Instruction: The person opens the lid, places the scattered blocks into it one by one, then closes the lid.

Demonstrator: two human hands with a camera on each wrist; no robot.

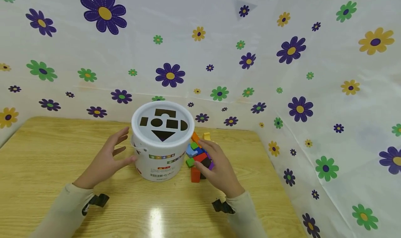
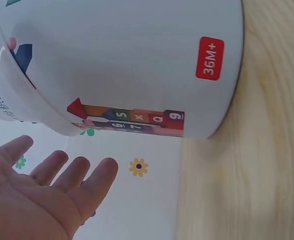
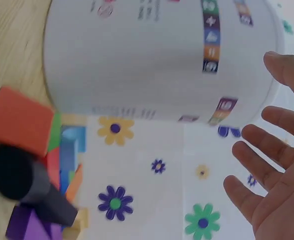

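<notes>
A white bucket (image 1: 159, 161) stands upright on the table, its white lid (image 1: 142, 130) cut with several shaped holes. To its left my left hand (image 1: 111, 156) spreads its fingers, thumb close by the bucket's side; in the left wrist view the palm faces the bucket wall (image 2: 137, 60). My right hand (image 1: 217, 166) is on the other side, fingers extended above a heap of coloured blocks (image 1: 200, 158). In the right wrist view those fingers (image 3: 266, 160) are straight and hold nothing. A red block (image 3: 22, 120) and a black cylinder (image 3: 14, 172) lie nearest the bucket's base there.
The bucket and blocks rest on a wooden table (image 1: 56, 144). A white sheet with printed flowers (image 1: 219, 50) hangs behind the table and along its right side. A yellow block (image 1: 206, 136) lies at the back of the heap.
</notes>
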